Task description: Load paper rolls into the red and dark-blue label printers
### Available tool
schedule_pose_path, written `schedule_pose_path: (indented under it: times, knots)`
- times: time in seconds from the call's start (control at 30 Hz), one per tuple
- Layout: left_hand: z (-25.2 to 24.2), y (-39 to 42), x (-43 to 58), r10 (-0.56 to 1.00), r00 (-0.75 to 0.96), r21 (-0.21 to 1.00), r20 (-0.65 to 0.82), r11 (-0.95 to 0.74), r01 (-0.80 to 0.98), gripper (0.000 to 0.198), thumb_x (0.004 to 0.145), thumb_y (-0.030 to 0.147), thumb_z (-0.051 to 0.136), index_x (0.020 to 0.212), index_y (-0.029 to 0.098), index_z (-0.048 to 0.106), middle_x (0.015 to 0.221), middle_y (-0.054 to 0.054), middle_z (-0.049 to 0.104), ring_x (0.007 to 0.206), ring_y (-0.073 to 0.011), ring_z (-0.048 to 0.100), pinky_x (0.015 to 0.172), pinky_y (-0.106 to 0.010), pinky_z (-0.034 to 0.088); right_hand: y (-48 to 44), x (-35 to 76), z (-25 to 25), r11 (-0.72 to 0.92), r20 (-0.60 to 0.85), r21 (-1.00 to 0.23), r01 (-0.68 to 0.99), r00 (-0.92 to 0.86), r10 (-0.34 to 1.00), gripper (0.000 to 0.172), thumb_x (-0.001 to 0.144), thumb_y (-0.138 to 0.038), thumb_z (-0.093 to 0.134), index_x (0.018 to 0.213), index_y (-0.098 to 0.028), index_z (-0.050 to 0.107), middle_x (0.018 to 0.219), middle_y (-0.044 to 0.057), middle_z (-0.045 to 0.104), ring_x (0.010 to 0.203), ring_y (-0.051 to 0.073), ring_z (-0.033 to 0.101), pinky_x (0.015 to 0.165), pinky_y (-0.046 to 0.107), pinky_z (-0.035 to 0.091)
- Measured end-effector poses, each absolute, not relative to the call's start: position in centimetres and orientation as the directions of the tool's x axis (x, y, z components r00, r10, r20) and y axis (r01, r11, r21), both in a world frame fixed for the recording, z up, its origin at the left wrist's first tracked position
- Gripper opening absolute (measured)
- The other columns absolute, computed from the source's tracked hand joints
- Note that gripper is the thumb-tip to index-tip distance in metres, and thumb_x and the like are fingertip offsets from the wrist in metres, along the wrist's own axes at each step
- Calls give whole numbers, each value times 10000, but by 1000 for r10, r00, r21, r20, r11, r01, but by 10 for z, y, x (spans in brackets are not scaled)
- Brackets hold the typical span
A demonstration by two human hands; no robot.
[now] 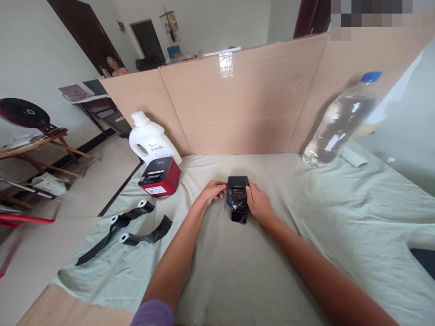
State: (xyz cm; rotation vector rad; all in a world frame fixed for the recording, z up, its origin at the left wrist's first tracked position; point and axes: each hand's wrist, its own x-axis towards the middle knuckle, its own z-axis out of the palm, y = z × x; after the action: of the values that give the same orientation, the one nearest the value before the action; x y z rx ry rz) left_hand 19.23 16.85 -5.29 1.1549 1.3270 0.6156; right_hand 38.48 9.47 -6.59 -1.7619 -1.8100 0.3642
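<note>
The small black printer appears rigid and light, its protruding black strip thin and creasable; left hand and right hand clasp the casing's opposite sides.

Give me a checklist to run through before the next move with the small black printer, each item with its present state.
1. Grip on the small black printer: left hand at its left edge, right hand at its right edge. Ok.
2. Printer rests on the green cloth, not lifted. Ok.
3. Black strip runs out of the printer toward the person, between the hands. Ok.
4. Printer lid fully shut. Cannot tell.
5. Red printer and loose rolls lie apart, to the left of the hands. Ok.
</note>
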Motion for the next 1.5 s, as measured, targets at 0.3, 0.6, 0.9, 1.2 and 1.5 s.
schedule_pose_path:
  times: [0.3, 0.6, 0.9, 1.2, 1.5]
  knots:
    - [-49, 156, 196, 907, 222, 925, -358, 310, 221, 206, 816, 349, 568, 778, 149, 599, 658, 4, 558, 429, -49, 413, 376, -193, 168, 97, 387, -66, 261, 387, -658, 706, 19, 922, 525, 1025, -348, 248, 1396, -145, 559, 1437, 119, 577, 1328, 233, 513, 1133, 416, 372]
    - [-41, 144, 192, 882, 361, 946, -303, 232, 226, 234, 705, 259, 585, 910, 156, 632, 643, 33, 504, 456, -57, 418, 399, -203, 139, 130, 410, -48, 293, 220, -723, 626, -193, 956, 552, 866, -281, 531, 1414, -221, 560, 1442, 86, 571, 1205, 250, 541, 940, 399, 505]
    - [-42, 143, 191, 878, 392, 948, -276, 181, 262, 192, 717, 284, 562, 852, 162, 625, 680, 25, 527, 481, -59, 425, 398, -202, 155, 180, 411, -16, 253, 286, -712, 655, -59, 956, 387, 957, -420, 438, 836, -175, 711, 778, 27, 699, 761, 182, 610, 731, 286, 448]
    - [-40, 143, 189, 871, 408, 946, -274, 168, 277, 163, 730, 304, 563, 805, 163, 594, 671, 10, 540, 494, -64, 431, 393, -185, 168, 168, 401, -14, 249, 272, -503, 828, -121, 955, 228, 875, -351, 579, 911, -205, 749, 944, 69, 684, 847, 193, 613, 789, 294, 454]
    - [-42, 143, 189, 872, 414, 952, -261, 161, 261, 135, 751, 291, 560, 784, 162, 583, 656, 14, 529, 490, -63, 417, 399, -193, 153, 179, 385, -15, 161, -30, -310, 937, -178, 984, 283, 619, -152, 773, 899, -199, 779, 1069, 147, 680, 985, 289, 633, 832, 364, 492]
